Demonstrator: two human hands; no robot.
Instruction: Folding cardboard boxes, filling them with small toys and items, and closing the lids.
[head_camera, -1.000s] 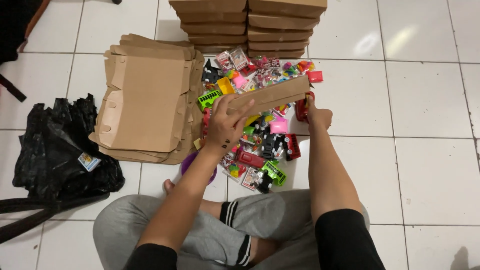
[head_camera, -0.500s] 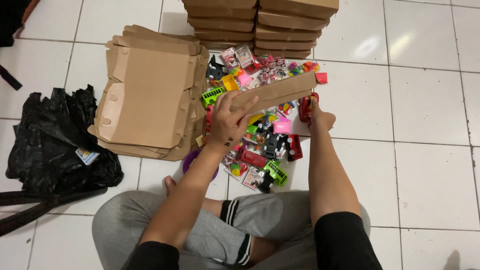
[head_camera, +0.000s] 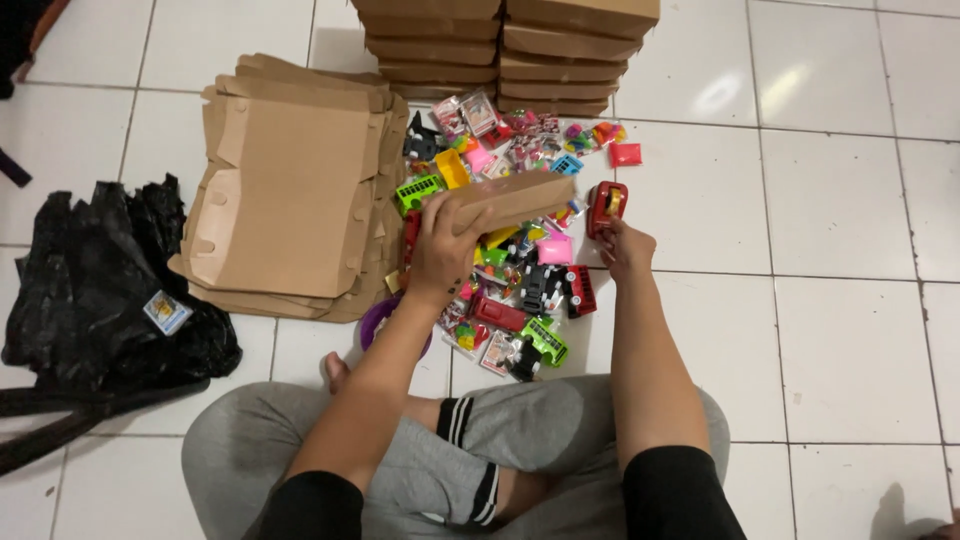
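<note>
While a person sits cross-legged on a white tiled floor (head_camera: 820, 300), seen from above, both bare hands work over a pile of small toys (head_camera: 520, 270). Left hand (head_camera: 445, 245), fingers curled shut around one end of a flat brown cardboard box (head_camera: 510, 200), holds it level above the pile. Right hand (head_camera: 625, 245), to the right of the pile, has its grip pressed on a red tape dispenser (head_camera: 606, 205), which stands just beside the far end of the box. Whether dispenser and box touch cannot be told.

Toys in the pile include little buses and trucks in green, red and black, with pink and yellow packets mixed in. Left of the pile lies a stack of flat, unfolded cardboard sheets (head_camera: 290, 190). Beyond the pile, at the top, stand two stacks of closed brown boxes (head_camera: 500, 45). A crumpled black plastic bag (head_camera: 100, 290) rests on the floor at far left. Grey trousers (head_camera: 420, 460) cover the folded legs below.
</note>
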